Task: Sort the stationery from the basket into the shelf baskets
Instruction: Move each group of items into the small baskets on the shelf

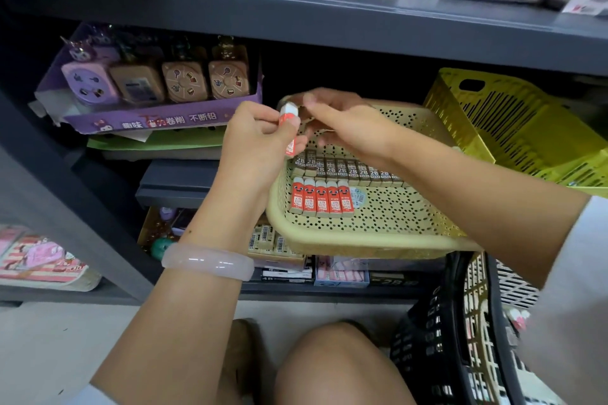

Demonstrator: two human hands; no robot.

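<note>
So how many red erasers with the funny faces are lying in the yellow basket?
5, side by side in one row in the pale basket. The left hand holds more red erasers.

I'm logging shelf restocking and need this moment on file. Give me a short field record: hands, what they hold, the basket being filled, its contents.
left hand: grips red-and-white erasers
right hand: fingers curled at the top of the same erasers; whether it grips them is unclear
target basket: beige perforated basket on the shelf, below both hands
basket contents: back row of brown 2B erasers, front row of five red erasers
neighbour: yellow slatted basket to its right
source: black basket at lower right
</note>
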